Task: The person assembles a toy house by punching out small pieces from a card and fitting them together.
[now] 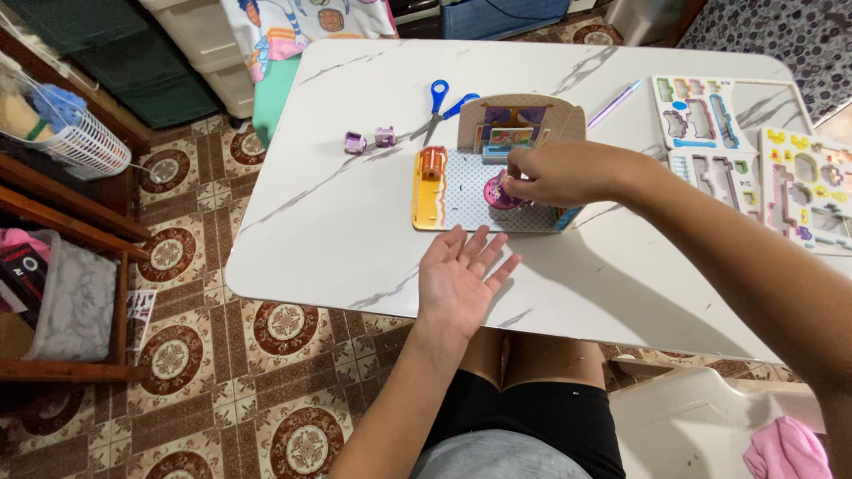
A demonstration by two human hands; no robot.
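My right hand (550,173) covers most of the small pink piece (497,197) at the middle of the frame, so I cannot tell its shape or how my fingertips grip it. The punched-out sheets (803,191) run off the right edge, their leftover shapes too small to make out.

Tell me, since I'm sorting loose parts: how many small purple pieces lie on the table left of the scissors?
2: one purple piece farther left, the other beside it, nearer the scissors. More may be hidden under the right hand.
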